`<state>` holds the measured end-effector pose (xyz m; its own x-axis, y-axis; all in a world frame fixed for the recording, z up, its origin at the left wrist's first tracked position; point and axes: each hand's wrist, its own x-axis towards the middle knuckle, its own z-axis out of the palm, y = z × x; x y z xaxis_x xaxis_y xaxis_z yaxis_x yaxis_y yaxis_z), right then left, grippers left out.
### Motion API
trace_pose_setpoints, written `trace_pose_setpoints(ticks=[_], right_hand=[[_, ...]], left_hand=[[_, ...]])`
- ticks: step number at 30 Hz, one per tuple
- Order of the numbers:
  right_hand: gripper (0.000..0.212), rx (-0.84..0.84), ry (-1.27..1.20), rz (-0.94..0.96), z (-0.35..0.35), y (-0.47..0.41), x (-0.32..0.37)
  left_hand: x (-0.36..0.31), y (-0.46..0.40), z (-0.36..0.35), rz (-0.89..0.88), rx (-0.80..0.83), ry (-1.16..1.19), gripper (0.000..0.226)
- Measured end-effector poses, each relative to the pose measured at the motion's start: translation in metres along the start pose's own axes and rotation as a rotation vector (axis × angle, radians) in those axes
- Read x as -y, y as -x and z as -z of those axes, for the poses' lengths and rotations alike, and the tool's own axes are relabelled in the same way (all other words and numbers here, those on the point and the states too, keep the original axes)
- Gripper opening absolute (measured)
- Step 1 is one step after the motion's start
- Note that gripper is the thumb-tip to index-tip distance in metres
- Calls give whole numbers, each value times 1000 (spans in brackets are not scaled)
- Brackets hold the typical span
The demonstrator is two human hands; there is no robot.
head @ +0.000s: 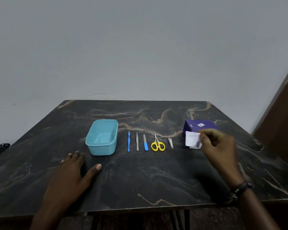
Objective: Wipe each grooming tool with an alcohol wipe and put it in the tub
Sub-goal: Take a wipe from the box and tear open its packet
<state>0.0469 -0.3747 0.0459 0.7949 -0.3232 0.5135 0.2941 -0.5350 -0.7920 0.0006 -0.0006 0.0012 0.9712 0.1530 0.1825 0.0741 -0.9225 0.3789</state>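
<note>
My right hand (218, 146) hangs at the right of the frame, thumb and fingers pinching a white wipe sachet (192, 140) just in front of the purple box (200, 126). The sachet looks sealed, though motion blur keeps me from being sure. My left hand (73, 171) lies flat on the dark marbled table (140, 180), fingers straight and holding nothing, its fingertips just beside the near left corner of the teal tub (102, 137).

The five tools lie in a row across the middle of the frame, between the tub and the box: blue cuticle pusher (128, 141), tweezers (137, 141), blue-handled nail file (145, 142), yellow scissors (157, 143), then the nail clipper (170, 143). None is in the tub, so I judge the work barely begun; the sachet wants opening first, probably with both hands.

What matters next is this: every tool lies to the left of my pinching hand, with the clipper nearest it and the cuticle pusher farthest. Each runs lengthwise up the frame, away from me, its near end toward the table's lower edge. My free left hand sits lower left, closer to the tub and the pusher than to the clipper, and I would lift a tool by that near end.
</note>
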Motion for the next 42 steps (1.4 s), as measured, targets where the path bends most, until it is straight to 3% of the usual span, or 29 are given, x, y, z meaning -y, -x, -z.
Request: trace_pose_setpoints(ticks=[2,5,8,11,13,17,20,23,30,32,36,39,42], right_hand=[[24,104,-142,-187,-15,5,3],[14,250,-261,-412,-32,12,13],[13,366,-266,-499,-46,18,19],[13,469,-298,-565,-58,22,22],[15,530,-360,-622,-63,23,25],[22,661,-521,-712,-73,29,34],[27,764,-586,-739,-79,36,41],[24,856,-595,-727,-84,44,47],[20,925,-571,-625,-80,47,52],[16,855,-551,-550,-78,51,51],[11,495,-344,-22,-82,58,40],[12,435,-300,295,-84,61,32],[11,450,-302,405,-84,63,32]], left_hand=[[-6,3,3,8,-87,39,60],[-9,7,5,-53,-294,83,40],[-4,6,2,-105,-469,141,38],[-4,12,1,-261,-695,166,29],[-11,15,0,-369,-758,176,27],[-48,15,-5,-547,-601,446,20],[-80,13,-11,-344,-277,825,33],[-92,11,-21,-233,-32,1013,39],[-92,8,-28,-286,-22,1041,32],[-89,9,-31,-280,-61,980,31],[-84,10,-33,-236,-150,867,21],[-83,12,-30,-276,-150,815,14],[-85,14,-26,-326,-162,791,15]])
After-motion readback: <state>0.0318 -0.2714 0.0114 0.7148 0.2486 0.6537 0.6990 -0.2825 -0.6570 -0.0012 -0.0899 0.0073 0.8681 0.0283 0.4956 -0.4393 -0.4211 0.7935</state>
